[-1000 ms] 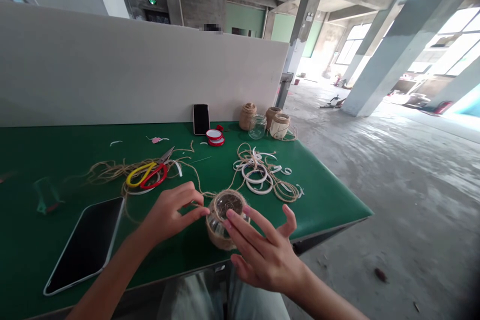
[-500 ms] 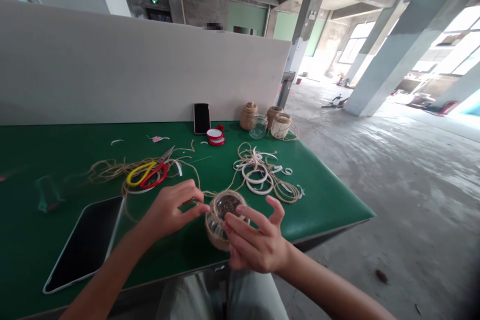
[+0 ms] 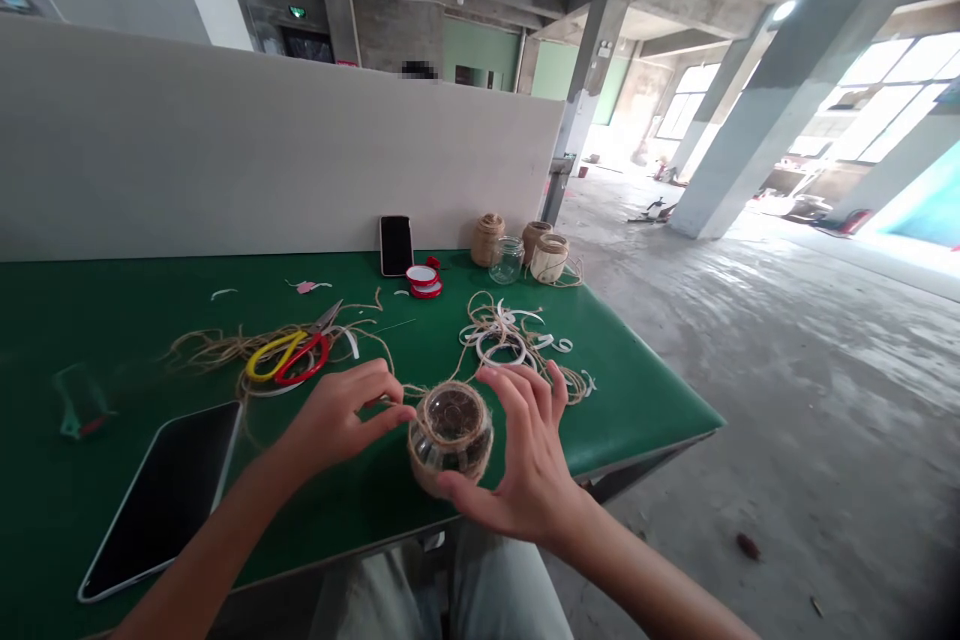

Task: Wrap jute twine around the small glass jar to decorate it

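Observation:
A round glass jar [image 3: 452, 445], partly wrapped in brown twine, stands near the table's front edge. Its bottom half and the ring at its top carry twine; bare glass shows between. At the upper left of the jar, my left hand [image 3: 349, 420] pinches the twine [image 3: 409, 390] between thumb and fingers. My right hand [image 3: 521, 455] is open around the jar's right side, fingers spread behind and thumb in front. The thumb overlaps the lower front of the jar; whether it presses on the glass I cannot tell.
Scissors [image 3: 289, 357] with yellow and red handles lie on loose twine at left, near a large tablet [image 3: 161, 500]. White strip coils [image 3: 501, 345] and twine lie behind my right hand. Several jars [image 3: 506, 260], red-rimmed rolls [image 3: 424, 280] and a phone [image 3: 396, 246] stand at the back.
My right hand has drawn its fingers off the jar's top and spread wide around its right side. My left hand keeps its pinch on the twine at nearly the same spot.

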The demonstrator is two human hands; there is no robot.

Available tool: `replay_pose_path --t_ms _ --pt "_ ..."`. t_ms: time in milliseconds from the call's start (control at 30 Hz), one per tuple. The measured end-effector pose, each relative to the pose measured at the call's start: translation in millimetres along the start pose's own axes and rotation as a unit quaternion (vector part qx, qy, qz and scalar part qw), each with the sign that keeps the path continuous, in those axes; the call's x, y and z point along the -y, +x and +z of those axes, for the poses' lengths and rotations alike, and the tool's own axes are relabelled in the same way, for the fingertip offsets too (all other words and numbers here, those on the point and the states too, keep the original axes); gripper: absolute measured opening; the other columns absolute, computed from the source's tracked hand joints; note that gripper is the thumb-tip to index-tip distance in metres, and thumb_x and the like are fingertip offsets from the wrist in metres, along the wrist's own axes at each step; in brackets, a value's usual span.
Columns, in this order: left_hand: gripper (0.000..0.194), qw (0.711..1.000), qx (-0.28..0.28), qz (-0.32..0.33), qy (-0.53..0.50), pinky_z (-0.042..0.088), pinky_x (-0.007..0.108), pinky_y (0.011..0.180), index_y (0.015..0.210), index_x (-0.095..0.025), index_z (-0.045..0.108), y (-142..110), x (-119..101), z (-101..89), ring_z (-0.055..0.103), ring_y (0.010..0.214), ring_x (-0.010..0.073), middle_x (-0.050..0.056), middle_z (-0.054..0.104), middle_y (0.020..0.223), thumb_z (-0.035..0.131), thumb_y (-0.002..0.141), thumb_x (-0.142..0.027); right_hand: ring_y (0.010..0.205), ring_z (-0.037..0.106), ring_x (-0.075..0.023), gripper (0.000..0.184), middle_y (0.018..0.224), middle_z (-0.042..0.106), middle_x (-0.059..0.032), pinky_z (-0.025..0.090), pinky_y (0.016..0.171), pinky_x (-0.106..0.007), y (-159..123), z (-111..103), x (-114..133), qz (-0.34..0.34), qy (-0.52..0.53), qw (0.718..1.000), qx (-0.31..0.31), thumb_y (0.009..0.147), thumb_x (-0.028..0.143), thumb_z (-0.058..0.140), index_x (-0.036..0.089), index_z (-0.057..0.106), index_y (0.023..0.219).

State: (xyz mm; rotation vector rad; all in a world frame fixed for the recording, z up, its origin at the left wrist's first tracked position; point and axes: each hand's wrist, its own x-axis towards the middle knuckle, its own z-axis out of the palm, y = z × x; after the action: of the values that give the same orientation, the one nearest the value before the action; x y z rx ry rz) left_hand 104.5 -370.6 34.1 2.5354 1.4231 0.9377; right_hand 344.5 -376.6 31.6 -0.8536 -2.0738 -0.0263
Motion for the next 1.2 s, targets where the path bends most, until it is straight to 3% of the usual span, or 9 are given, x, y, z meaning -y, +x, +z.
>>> replay_pose_path --t_ms 100,300,433,533,667,833,900,1033,1200 --pt "0.025 1.0 -0.003 0.003 0.004 0.035 0.021 0.054 0.072 -0.016 0.058 1 -1 -0.8 0.045 0.056 0.0083 -0.003 0.049 0.066 0.054 0.086 -0.036 0.116 0.044 -0.0338 0.096 0.119 0.056 -0.0141 0.002 0.108 -0.06 1 5 2 0.065 -0.04 0.995 0.058 0.061 0.067 0.063 0.014 0.032 0.135" --pt "0.024 1.0 -0.009 0.005 -0.004 0.035 0.02 0.053 0.072 -0.017 0.058 -1 -3 -1.4 0.045 0.056 0.0084 -0.003 0.048 0.066 0.054 0.087 -0.034 0.112 0.049 -0.03 0.07 0.114 0.057 -0.0097 -0.003 0.107 -0.061 5 11 1 0.112 0.019 0.987 0.115 0.064 0.051 0.067 0.021 0.038 0.12" --pt "0.023 1.0 -0.001 0.012 -0.008 0.034 0.021 0.053 0.072 -0.017 0.058 -1 -2 -0.5 0.045 0.056 0.0086 -0.002 0.049 0.067 0.056 0.086 -0.036 0.117 0.047 -0.0293 0.064 0.12 0.051 -0.0099 -0.007 0.108 -0.061 20 8 -14 0.117 0.116 0.965 0.205 0.063 0.032 0.066 0.02 0.037 0.119" --pt "0.021 1.0 0.006 0.01 -0.007 0.034 0.021 0.054 0.075 -0.017 0.058 -1 -1 1.1 0.046 0.058 0.0092 -0.002 0.05 0.069 0.055 0.086 -0.035 0.125 0.041 -0.0281 0.062 0.125 0.044 -0.0103 0.003 0.112 -0.056 33 5 -28 0.088 0.177 0.945 0.261 0.065 0.022 0.06 0.02 0.039 0.122" --pt "0.016 1.0 0.016 0.005 -0.005 0.036 0.022 0.057 0.078 -0.018 0.058 -1 0 3.3 0.049 0.063 0.0105 0.0 0.052 0.073 0.055 0.086 -0.032 0.129 0.036 -0.0271 0.064 0.128 0.041 -0.0108 0.015 0.112 -0.051 41 3 -44 0.059 0.233 0.926 0.292 0.066 0.016 0.054 0.02 0.039 0.128" --pt "0.013 1.0 0.024 0.005 -0.015 0.038 0.023 0.061 0.079 -0.018 0.058 -3 -2 2.2 0.051 0.068 0.0112 0.001 0.053 0.077 0.053 0.087 -0.026 0.132 0.034 -0.0266 0.071 0.139 0.038 -0.0095 0.015 0.112 -0.052 40 1 -52 0.039 0.297 0.908 0.293 0.068 0.016 0.051 0.022 0.029 0.135" --pt "0.013 0.999 0.025 0.006 -0.019 0.038 0.023 0.061 0.078 -0.018 0.057 -4 -3 1.0 0.05 0.068 0.0114 0.001 0.053 0.077 0.051 0.088 -0.024 0.133 0.033 -0.0264 0.067 0.14 0.04 -0.0081 0.014 0.112 -0.051 37 0 -49 0.032 0.282 0.925 0.254 0.072 0.019 0.05 0.023 0.029 0.136" --pt "0.014 0.999 0.029 0.012 -0.025 0.037 0.024 0.06 0.078 -0.018 0.057 -6 -3 0.2 0.05 0.068 0.0118 0.001 0.053 0.075 0.049 0.088 -0.022 0.133 0.032 -0.0275 0.051 0.139 0.046 -0.0045 0.0 0.113 -0.052 21 -1 -34 -0.039 0.109 0.98 0.163 0.079 0.024 0.05 0.023 0.044 0.13" --pt "0.014 0.999 0.033 0.008 -0.025 0.038 0.024 0.061 0.078 -0.018 0.057 -6 -3 0.5 0.05 0.068 0.012 0.002 0.054 0.075 0.048 0.088 -0.022 0.127 0.044 -0.0248 0.052 0.135 0.053 -0.0038 -0.017 0.11 -0.05 -2 1 -21 -0.129 -0.037 0.984 0.115 0.087 0.026 0.046 0.019 0.038 0.137"
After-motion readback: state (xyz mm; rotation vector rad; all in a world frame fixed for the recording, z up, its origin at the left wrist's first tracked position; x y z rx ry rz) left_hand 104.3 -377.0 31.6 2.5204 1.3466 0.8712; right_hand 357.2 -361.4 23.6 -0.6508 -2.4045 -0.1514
